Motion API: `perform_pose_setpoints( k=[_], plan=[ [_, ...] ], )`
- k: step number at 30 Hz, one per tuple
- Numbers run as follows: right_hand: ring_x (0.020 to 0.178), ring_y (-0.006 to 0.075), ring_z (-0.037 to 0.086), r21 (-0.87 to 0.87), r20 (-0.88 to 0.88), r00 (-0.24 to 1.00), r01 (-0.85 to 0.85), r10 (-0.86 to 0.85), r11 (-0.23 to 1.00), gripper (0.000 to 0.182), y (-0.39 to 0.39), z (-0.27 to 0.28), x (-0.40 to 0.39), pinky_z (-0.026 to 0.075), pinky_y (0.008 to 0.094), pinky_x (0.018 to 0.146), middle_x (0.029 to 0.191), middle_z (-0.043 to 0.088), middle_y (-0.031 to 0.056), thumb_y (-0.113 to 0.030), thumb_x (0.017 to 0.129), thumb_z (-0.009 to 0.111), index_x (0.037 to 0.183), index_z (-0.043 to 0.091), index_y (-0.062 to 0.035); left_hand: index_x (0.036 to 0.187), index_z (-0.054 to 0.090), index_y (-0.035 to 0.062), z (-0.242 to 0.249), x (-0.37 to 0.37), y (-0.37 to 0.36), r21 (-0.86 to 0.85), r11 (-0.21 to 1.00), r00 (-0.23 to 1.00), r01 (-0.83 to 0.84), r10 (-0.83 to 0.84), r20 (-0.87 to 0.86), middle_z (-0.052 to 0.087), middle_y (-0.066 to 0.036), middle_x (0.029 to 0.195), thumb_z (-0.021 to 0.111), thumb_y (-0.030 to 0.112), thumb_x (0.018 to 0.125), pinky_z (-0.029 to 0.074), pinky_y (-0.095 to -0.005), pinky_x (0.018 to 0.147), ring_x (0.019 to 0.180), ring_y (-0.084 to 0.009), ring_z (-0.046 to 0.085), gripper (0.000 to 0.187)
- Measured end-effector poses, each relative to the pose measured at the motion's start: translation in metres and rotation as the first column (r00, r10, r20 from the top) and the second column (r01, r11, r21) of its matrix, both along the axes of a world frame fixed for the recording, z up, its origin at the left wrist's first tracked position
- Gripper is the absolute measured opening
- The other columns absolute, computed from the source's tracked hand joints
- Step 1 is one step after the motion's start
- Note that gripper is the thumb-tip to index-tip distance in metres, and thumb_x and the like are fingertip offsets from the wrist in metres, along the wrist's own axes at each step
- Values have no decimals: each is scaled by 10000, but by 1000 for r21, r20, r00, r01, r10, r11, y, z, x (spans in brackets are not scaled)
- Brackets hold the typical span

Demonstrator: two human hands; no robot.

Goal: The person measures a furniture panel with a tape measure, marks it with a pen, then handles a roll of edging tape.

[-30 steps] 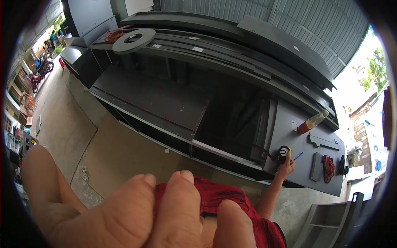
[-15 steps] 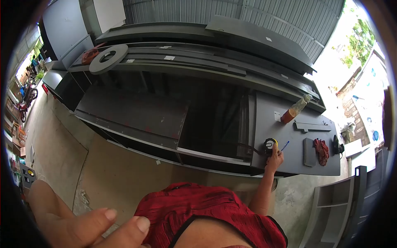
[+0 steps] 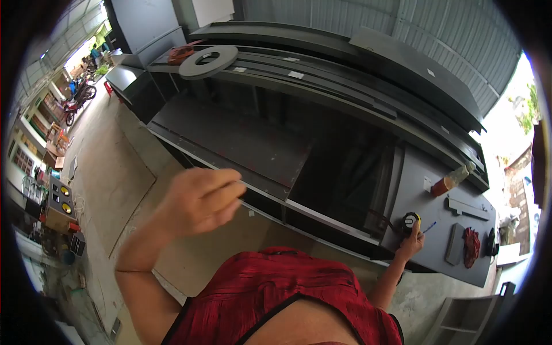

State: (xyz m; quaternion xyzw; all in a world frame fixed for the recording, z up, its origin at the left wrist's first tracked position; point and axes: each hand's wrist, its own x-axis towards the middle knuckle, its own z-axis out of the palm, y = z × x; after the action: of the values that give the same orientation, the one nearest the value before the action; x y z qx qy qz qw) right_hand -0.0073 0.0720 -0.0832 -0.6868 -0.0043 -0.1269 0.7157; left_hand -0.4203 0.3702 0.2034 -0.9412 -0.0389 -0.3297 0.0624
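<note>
The left hand (image 3: 198,201) has drawn away from the lens — half a second ago only its fingertips showed at the bottom edge; now it hangs in mid-air over the concrete floor (image 3: 115,172), fingers loosely curled, holding nothing. The right hand (image 3: 413,244) stays stretched out on the grey surface (image 3: 437,253), its fingers closed on the black-and-yellow tape measure (image 3: 410,221) just as before. A blue pen (image 3: 429,227) lies just beside it — the bottle (image 3: 451,179) stands farther back.
</note>
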Motion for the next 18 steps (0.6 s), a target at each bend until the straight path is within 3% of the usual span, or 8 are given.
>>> perform_pose_setpoints(
  k=[4,7,9,12,15,16,18],
  plan=[
    [367,25,317,17,45,999,2,-2,1000,336,1,-1,-2,193,194,328,534,473,-15,-318,770,698,661,465,-102,826,596,54,-65,6,16,-317,946,970,70,-139,-200,599,-90,921,664,124,709,486,-321,595,725,-233,602,153],
    [350,21,319,246,-54,997,-46,61,968,300,3,6,-5,177,188,317,543,495,-7,-296,779,687,675,488,-97,902,599,45,-119,16,17,-455,887,938,-75,-92,-334,587,-88,950,620,118,742,492,-326,656,772,-250,593,177],
    [336,5,284,204,-46,979,-186,200,961,255,20,58,-38,157,177,310,558,515,-12,-265,803,657,685,506,-97,996,578,52,-135,32,9,-556,829,953,-62,-115,-279,569,-92,1003,601,116,753,490,-336,689,804,-261,583,252],
    [355,-21,257,236,41,919,-390,392,890,171,44,80,-51,145,164,318,597,529,-26,-207,823,628,744,535,-87,1142,519,75,-158,56,-4,-702,712,955,-4,-205,-214,532,-111,1089,590,124,757,486,-334,729,842,-264,570,394],
    [588,69,516,302,-6,798,-573,603,762,143,77,99,-74,423,182,525,757,576,27,-58,771,621,896,557,-33,1259,423,95,-158,80,-14,-858,509,910,-72,-318,-265,494,-117,1168,628,141,738,486,-326,753,871,-245,564,562],
    [635,88,529,275,-13,742,-641,670,716,176,91,104,-87,435,201,576,776,576,31,-47,754,624,915,556,-23,1293,387,100,-154,86,-18,-898,422,887,-124,-358,-291,482,-116,1192,648,147,728,486,-323,759,880,-237,563,624],
    [730,127,556,222,-36,613,-765,789,605,244,112,110,-109,459,238,680,815,575,40,-26,721,632,952,555,-3,1334,318,112,-149,93,-28,-957,280,939,-76,-302,-163,470,-112,1208,684,150,709,485,-320,768,900,-225,552,725]
  ],
)
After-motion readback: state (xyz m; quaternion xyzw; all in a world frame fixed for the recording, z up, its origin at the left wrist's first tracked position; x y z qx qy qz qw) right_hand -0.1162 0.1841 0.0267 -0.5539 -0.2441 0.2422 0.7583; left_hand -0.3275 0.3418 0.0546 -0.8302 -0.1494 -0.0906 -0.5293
